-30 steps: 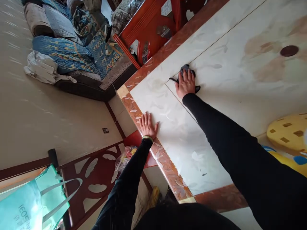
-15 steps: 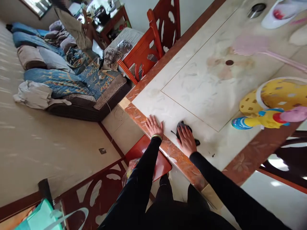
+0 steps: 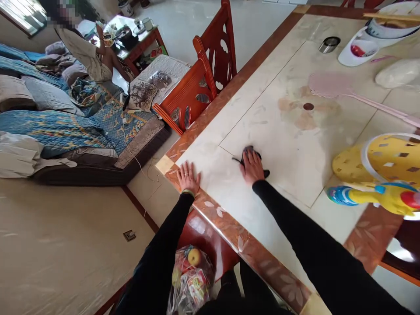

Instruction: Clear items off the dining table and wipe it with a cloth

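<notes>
My right hand (image 3: 252,167) presses down on a bunched black cloth (image 3: 249,151) on the pale tabletop (image 3: 236,192). Parts of the cloth stick out past the fingers and beside the palm. My left hand (image 3: 188,176) lies flat near the table's corner, fingers spread, with nothing in it. Its wrist rests by the brown patterned border (image 3: 223,212), and a bracelet shows there.
On the table are a yellow basket (image 3: 348,164), a yellow and blue toy (image 3: 367,196), a pink fly swatter (image 3: 331,84), a metal cup (image 3: 329,44) and bowls. A bag of fruit (image 3: 193,275) sits on a red chair (image 3: 213,236). Someone sits on the sofa (image 3: 98,144).
My right hand has slid the black cloth farther in across the tabletop, away from the near edge. My left hand has shifted left toward the corner. The camera view has also turned.
</notes>
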Motion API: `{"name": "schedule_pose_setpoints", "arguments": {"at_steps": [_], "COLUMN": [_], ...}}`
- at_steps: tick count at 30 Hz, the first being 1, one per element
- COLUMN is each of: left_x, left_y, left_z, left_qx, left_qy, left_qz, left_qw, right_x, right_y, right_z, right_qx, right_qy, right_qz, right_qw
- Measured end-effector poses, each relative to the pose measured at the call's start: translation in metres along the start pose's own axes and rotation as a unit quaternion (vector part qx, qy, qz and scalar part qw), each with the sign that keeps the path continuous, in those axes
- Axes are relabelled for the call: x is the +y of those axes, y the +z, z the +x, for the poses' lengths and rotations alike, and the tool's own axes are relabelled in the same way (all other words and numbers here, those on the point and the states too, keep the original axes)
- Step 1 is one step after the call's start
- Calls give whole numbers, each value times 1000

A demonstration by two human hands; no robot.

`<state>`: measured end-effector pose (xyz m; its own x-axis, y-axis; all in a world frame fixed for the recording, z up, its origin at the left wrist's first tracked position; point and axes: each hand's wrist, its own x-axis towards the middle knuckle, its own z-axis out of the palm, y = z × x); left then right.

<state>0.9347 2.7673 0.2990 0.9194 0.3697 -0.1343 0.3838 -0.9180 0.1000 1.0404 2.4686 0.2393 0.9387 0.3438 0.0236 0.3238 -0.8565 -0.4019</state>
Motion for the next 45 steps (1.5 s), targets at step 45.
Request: {"name": "schedule_pose_setpoints", "arguments": {"at_steps": [45], "left_x": [-4], "left_y": [10], "left_z": [-15], "left_qx": [-13], "left_qy": [11], "left_qz": [33], "left_qw": [999], "right_x": [-126], "right_y": [57], "right_z": [240], "right_qx": [-57], "right_qy": [-130], "right_qz": [77], "right_qw": [987]}}
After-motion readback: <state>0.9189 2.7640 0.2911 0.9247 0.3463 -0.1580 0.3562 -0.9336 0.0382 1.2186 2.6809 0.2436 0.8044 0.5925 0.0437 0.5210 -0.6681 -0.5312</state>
